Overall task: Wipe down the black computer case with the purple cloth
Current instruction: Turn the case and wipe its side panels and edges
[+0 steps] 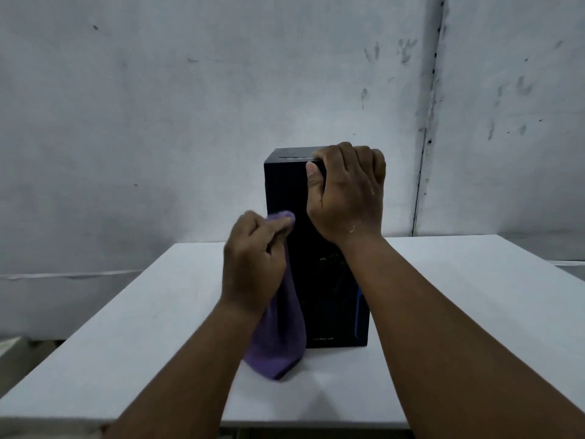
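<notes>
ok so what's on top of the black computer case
The right hand grips the top front edge of the black computer case, its fingers curled over it. A slot shows on the bare top; whatever lies under the fingers is covered.

Computer case (285, 185): glossy black, thin blue strip down its rt front edge, faint pale lettering near the bottom. Cloth (278, 340): plain purple, no pattern. Worktop (142, 327): plain white. Wall (190, 90): grey-white w/ dark smudges.
</notes>
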The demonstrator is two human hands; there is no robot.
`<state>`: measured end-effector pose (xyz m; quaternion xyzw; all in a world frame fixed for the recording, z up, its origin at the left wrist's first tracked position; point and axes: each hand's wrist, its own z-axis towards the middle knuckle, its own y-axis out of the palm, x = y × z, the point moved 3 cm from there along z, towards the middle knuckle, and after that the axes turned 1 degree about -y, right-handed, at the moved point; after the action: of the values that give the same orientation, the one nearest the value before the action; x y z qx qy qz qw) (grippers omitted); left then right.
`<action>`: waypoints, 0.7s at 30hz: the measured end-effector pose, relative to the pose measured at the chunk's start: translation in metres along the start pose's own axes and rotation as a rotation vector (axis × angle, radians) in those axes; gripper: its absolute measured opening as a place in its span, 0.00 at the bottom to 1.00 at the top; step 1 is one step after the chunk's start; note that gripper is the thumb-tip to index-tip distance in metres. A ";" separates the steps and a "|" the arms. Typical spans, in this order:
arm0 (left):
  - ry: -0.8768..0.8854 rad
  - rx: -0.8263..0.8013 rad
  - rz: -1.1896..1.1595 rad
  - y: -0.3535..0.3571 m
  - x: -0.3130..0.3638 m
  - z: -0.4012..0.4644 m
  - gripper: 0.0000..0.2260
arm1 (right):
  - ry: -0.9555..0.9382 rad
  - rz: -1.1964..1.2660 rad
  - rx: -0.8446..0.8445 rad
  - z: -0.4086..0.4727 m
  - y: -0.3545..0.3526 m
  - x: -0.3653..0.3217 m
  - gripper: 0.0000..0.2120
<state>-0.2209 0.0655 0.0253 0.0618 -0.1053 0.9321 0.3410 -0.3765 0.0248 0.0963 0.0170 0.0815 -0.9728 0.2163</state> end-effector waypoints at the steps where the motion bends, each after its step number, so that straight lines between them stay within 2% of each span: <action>1: 0.009 -0.048 -0.003 0.000 -0.002 -0.014 0.07 | -0.003 0.002 0.005 0.000 0.001 -0.002 0.12; 5: 0.025 -0.143 0.019 0.001 -0.003 -0.029 0.08 | -0.006 -0.002 0.004 -0.001 0.000 0.000 0.12; 11: -0.081 0.102 -0.002 -0.009 0.003 0.044 0.06 | -0.001 -0.005 -0.005 0.000 0.000 -0.001 0.12; 14: -0.098 0.136 -0.018 -0.005 0.005 0.053 0.06 | -0.002 0.001 -0.002 0.000 0.000 -0.001 0.12; 17: -0.067 0.094 -0.012 0.000 0.004 0.026 0.05 | -0.004 0.006 -0.004 0.000 0.000 0.000 0.12; 21: -0.017 -0.079 -0.009 0.006 -0.001 -0.027 0.07 | -0.002 -0.007 0.004 0.000 0.001 0.000 0.12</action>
<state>-0.2255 0.0671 -0.0016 0.0567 -0.1448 0.9251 0.3465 -0.3764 0.0241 0.0959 0.0161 0.0794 -0.9737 0.2127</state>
